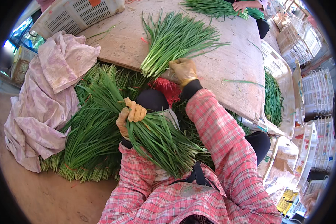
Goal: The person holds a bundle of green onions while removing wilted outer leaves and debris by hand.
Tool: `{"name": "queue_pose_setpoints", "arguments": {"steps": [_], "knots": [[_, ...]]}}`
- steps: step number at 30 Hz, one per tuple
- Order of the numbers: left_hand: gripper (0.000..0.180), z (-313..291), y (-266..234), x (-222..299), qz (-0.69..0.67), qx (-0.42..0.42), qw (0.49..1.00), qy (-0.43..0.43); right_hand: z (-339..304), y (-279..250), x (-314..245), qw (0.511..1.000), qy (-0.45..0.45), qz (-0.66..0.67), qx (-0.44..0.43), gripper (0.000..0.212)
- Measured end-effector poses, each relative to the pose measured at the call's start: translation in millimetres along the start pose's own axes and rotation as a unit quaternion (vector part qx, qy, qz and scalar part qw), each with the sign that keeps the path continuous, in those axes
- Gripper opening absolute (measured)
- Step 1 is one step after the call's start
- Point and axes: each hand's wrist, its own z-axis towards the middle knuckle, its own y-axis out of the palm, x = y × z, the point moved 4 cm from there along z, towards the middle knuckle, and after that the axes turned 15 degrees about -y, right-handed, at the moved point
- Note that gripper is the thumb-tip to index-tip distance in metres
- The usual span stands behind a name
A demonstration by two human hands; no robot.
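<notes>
My left hand [132, 114], in a tan glove, is wrapped round a bunch of garlic chives [162, 136] above my lap. The bunch's pale cut ends point down to the right, toward my waist. At the near edge of the wooden table, my gloved right hand [183, 71] has its fingers curled in beside the stems of a loose heap of garlic chives [179, 39]. Whatever is between those fingers is hidden. Red strands [166, 91] hang under the table edge, just below that hand.
Tied chive bunches [86, 138] are stacked at my left, partly under a pale patterned cloth [44, 100]. A white crate [80, 18] sits at the far left of the table [231, 78]. Crates [317, 93] line the right. Another person's hand [240, 5] touches chives at the far side.
</notes>
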Motion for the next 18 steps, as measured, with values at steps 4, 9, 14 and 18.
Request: {"name": "queue_pose_setpoints", "arguments": {"steps": [4,9,14,18], "knots": [[0.041,-10,-6,-3,-0.018,0.007,1.0,-0.005,-51,-25,-24,0.984,-0.102,0.135,-0.053,0.015],[0.056,10,22,-2,0.142,0.065,0.984,-0.089,-138,-43,-56,0.956,-0.176,0.14,-0.187,0.016],[0.062,20,33,-17,0.132,0.101,0.964,-0.21,-166,-49,-78,0.901,-0.351,-0.079,-0.244,0.023],[0.057,20,23,-28,0.075,0.075,0.977,-0.184,-174,-52,-72,0.9,-0.358,-0.103,-0.226,0.015]]}}
